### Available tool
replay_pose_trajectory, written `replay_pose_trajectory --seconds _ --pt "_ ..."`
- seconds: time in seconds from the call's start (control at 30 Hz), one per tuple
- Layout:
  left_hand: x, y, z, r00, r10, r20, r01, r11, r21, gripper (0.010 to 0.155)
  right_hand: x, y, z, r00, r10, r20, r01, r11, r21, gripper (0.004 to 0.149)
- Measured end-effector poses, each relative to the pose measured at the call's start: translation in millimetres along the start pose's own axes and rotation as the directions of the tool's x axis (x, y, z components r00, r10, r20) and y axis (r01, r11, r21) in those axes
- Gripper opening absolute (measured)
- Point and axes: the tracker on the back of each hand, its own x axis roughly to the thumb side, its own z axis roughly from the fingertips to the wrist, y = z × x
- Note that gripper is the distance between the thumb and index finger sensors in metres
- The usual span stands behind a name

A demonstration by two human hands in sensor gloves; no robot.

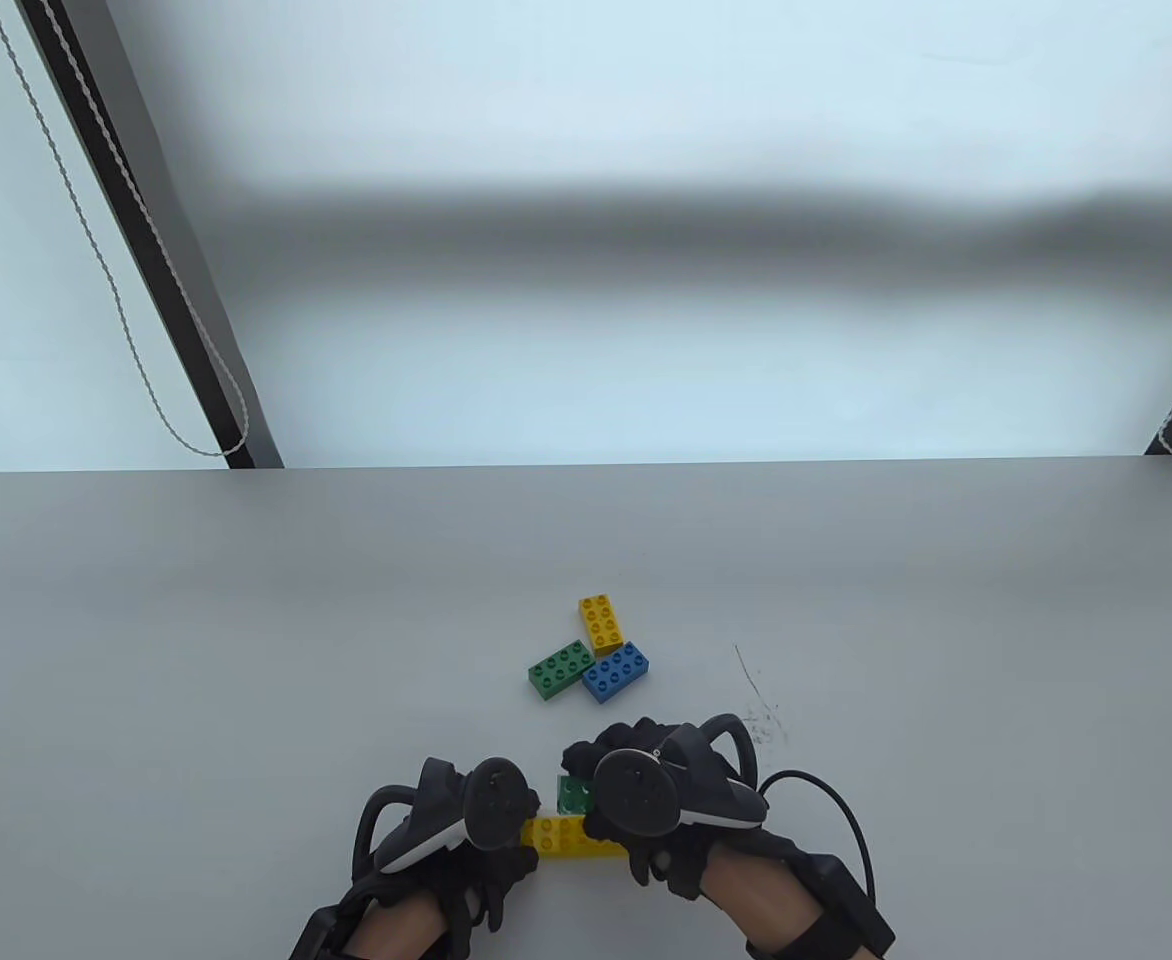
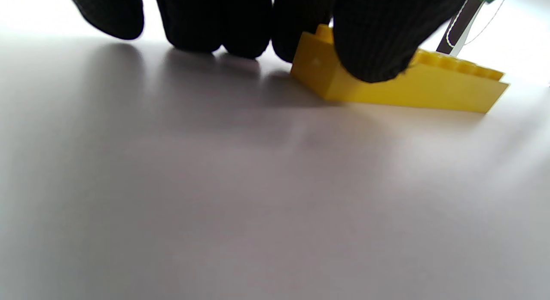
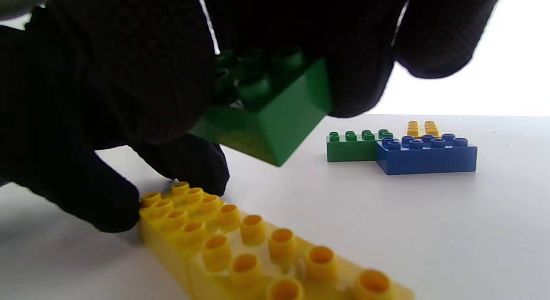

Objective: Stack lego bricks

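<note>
A long yellow brick lies on the table near the front edge. My left hand holds its left end, fingers on both sides; the brick also shows there. My right hand grips a green brick and holds it tilted above the yellow brick, apart from it. The green brick hangs between my fingers in the right wrist view. Farther back lie three loose bricks: green, blue and yellow.
The loose green, blue and yellow bricks touch each other in a cluster beyond my hands. The grey table ends at a far edge. A black post with a cord stands behind the left corner.
</note>
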Motion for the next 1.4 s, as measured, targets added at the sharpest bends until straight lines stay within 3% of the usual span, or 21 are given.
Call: replay_pose_trajectory --seconds 0.67,1.4 --pt "0 0 0 1.000 0.000 0.000 0.000 1.000 0.000 0.063 4 27 -2 1.000 0.024 0.008 -0.024 0.993 0.116 0.066" --pt "0 0 0 1.000 0.013 -0.006 -0.013 1.000 -0.017 0.063 2 30 -10 0.999 -0.001 -0.044 0.009 0.983 0.185 0.064"
